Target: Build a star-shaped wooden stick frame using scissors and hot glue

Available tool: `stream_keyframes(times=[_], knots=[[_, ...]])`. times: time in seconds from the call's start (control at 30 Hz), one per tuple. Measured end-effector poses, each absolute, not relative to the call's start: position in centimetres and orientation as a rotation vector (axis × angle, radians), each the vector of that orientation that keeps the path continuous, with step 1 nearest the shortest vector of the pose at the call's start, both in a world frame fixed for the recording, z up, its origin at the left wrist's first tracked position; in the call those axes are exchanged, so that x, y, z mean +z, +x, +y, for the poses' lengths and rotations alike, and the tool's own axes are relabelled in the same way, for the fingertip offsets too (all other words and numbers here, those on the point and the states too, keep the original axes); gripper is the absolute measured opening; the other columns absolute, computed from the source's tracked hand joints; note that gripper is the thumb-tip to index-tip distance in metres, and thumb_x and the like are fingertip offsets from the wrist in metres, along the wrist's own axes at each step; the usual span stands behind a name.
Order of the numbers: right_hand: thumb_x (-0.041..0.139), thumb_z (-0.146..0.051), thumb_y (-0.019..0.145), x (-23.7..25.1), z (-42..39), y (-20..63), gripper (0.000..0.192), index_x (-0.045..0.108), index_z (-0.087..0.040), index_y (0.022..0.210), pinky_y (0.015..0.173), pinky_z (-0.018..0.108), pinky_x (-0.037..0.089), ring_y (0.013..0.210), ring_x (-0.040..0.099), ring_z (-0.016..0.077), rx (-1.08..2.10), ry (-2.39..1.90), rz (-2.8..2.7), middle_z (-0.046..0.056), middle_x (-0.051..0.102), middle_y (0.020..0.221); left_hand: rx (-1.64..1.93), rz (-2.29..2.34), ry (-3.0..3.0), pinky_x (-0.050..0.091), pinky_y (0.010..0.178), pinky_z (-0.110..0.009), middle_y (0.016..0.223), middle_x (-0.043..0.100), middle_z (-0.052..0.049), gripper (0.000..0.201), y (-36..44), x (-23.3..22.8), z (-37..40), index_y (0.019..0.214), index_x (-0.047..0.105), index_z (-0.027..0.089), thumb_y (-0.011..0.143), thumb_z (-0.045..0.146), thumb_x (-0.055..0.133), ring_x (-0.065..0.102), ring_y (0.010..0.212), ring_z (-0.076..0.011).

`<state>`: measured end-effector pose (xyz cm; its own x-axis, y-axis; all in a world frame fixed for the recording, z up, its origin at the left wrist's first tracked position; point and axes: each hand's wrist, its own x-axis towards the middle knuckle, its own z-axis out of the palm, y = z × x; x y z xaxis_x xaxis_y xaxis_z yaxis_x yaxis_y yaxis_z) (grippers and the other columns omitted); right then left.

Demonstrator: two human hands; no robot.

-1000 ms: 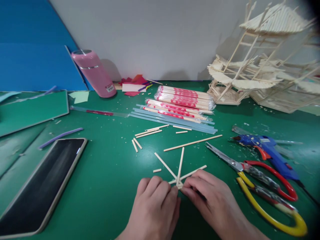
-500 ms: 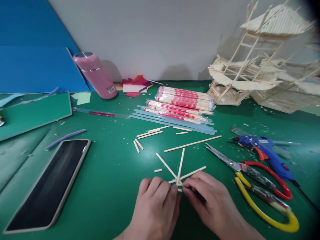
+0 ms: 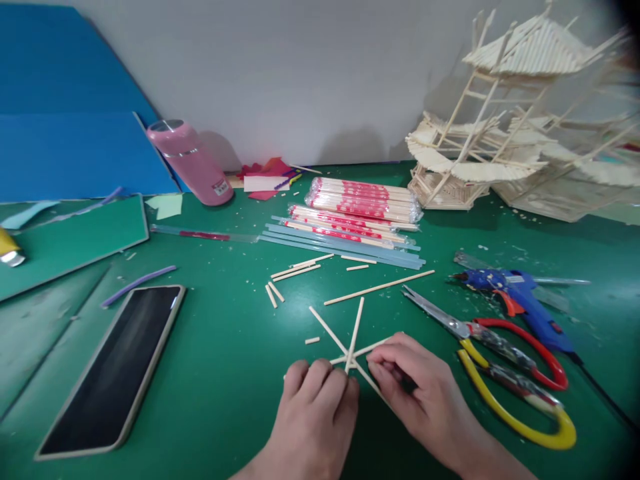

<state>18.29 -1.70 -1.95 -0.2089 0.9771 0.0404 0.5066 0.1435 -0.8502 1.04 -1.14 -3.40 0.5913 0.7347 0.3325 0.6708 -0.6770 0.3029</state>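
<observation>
Crossed sticks (image 3: 353,343) lie flat on the green mat (image 3: 225,373), fanning away from the person. Left hand (image 3: 315,417) presses its fingertips on the crossing from the near side; right hand (image 3: 417,393) pinches one loose stick just right of the crossing, nearer it than the scissors (image 3: 480,340).

- No text, brand, number or sign in this view can be read.
- A small white label (image 3: 219,187) sits low on the side of the pink flask (image 3: 190,162) at the back of the desk; it carries dark print, too small and blurred to make out.
- The clear wrappers of the bundled chopstick packs (image 3: 363,199) carry rows of red printed marks along their length; these show only as red blotches, and no character can be told.
- The phone (image 3: 113,368) lying on the desk has a dark screen with nothing displayed on it.
</observation>
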Motion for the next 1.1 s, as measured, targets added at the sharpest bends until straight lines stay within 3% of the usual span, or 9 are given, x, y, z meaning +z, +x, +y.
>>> stream_keyframes(times=[0.33, 0.63, 0.87, 1.1], knots=[[0.045, -0.018, 0.085, -1.9, -1.5, 18.3, 0.01, 0.055, -0.02, 0.085, 0.059, 0.021, 0.041, 0.066, 0.049, 0.0105, 0.973, -1.4, -1.775, 0.0, 0.051, 0.076, 0.625, 1.115, 2.546, 0.028, 0.066, -0.033, 0.067, 0.054, -0.001, 0.025, 0.8, -3.3, -1.1, 0.075, 0.056, 0.018, 0.087, 0.014, 0.034, 0.042, 0.068, -0.0167], [0.045, -0.023, 0.085, -1.9, -1.5, 18.1, 0.013, 0.057, -0.02, 0.08, 0.056, 0.02, 0.041, 0.062, 0.049, 0.01, 0.972, -1.453, -1.705, 0.0, 0.051, 0.073, 0.719, 1.197, 2.365, 0.03, 0.063, -0.033, 0.07, 0.054, -0.002, 0.021, 0.3, -2.3, -1.3, 0.077, 0.057, 0.018, 0.083, 0.011, 0.039, 0.044, 0.069, -0.0166], [0.044, -0.026, 0.086, -1.4, -1.4, 18.1, 0.017, 0.058, -0.02, 0.081, 0.054, 0.021, 0.04, 0.061, 0.048, 0.0103, 1.026, -1.467, -1.668, 0.0, 0.05, 0.073, 0.568, 1.402, 2.273, 0.034, 0.064, -0.031, 0.071, 0.056, -0.001, 0.017, -0.2, 0.6, 1.9, 0.073, 0.059, 0.018, 0.083, 0.017, 0.046, 0.048, 0.072, -0.0167], [0.044, -0.026, 0.085, -1.7, -1.5, 18.0, 0.016, 0.058, -0.019, 0.08, 0.053, 0.021, 0.041, 0.06, 0.048, 0.0104, 0.97, -1.462, -1.681, 0.0, 0.05, 0.071, 0.425, 1.402, 2.488, 0.033, 0.066, -0.033, 0.074, 0.058, -0.003, 0.018, 2.0, 0.0, 4.4, 0.072, 0.061, 0.018, 0.082, 0.017, 0.046, 0.047, 0.077, -0.019]])
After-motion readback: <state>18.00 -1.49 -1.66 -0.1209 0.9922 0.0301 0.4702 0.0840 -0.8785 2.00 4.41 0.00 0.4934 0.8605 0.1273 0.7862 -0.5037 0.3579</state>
